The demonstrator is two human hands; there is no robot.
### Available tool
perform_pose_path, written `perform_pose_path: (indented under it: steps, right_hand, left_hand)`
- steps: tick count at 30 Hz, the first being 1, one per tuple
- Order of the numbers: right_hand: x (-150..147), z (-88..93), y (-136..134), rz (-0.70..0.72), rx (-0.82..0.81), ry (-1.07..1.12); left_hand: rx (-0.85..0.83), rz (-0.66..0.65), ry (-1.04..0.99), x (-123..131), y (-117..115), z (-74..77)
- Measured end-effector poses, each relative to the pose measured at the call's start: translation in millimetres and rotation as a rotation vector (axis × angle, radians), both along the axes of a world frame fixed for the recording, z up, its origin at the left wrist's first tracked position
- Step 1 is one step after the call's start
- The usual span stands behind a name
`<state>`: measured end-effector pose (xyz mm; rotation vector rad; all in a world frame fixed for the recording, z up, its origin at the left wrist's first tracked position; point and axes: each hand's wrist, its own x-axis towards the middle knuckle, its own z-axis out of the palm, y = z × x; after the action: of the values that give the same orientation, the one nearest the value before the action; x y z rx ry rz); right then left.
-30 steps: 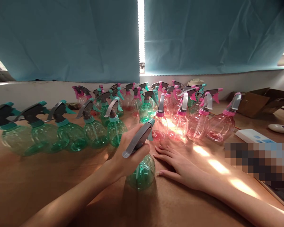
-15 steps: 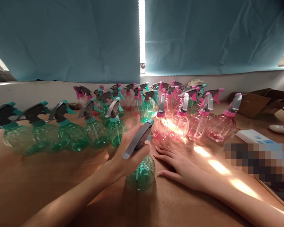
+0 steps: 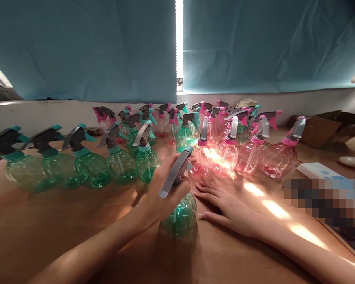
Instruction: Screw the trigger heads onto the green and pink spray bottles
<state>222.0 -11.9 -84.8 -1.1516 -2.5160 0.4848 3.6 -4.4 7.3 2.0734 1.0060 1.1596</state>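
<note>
My left hand (image 3: 162,189) is wrapped round the neck and spray head of a green spray bottle (image 3: 180,217) at the middle of the wooden table (image 3: 130,256). The bottle's grey spray head slants up to the right, and its collar is hidden by my fingers. My right hand (image 3: 229,209) lies flat on the table just right of that bottle, fingers spread and holding nothing. Behind my left hand stands a row of green spray bottles (image 3: 121,169). Pink spray bottles (image 3: 250,157) stand beyond my right hand.
More pink and green spray bottles crowd the back of the table by the wall. An open cardboard box (image 3: 322,128), a white mouse (image 3: 352,162) and a white box with blue marks (image 3: 322,170) are at the right. Blue curtains (image 3: 83,51) hang behind.
The green bottle in my left hand has shifted slightly right in the picture, while the whole scene also moves slightly right. My right hand stays flat on the table.
</note>
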Motion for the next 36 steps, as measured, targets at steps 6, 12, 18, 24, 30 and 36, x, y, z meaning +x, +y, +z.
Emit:
perform_pose_path:
  steps: [6,12,18,24,30,36]
  right_hand:
    - [-0.7,2.6,-0.8,-0.002,-0.006,-0.021]
    - [-0.9,1.7,-0.8,-0.004,-0.019,-0.007]
    - [-0.5,2.0,-1.1,-0.001,-0.014,0.007]
    - [-1.2,2.4,-0.5,-0.003,-0.011,0.013]
    - [-0.8,2.7,-0.9,-0.003,-0.011,-0.026]
    - [-1.7,4.1,-0.8,-0.004,-0.016,-0.043]
  left_hand:
    - [-0.016,-0.010,0.013,0.5,-0.5,1.4]
    - [-0.005,-0.028,0.009,0.5,0.2,1.0]
    - [-0.006,-0.035,0.003,-0.3,1.0,-0.9]
    - [0.004,-0.029,0.007,-0.3,1.6,-0.2]
    - [-0.013,-0.006,0.001,0.3,0.4,0.3]
    - [-0.006,-0.022,-0.001,-0.8,1.9,-1.2]
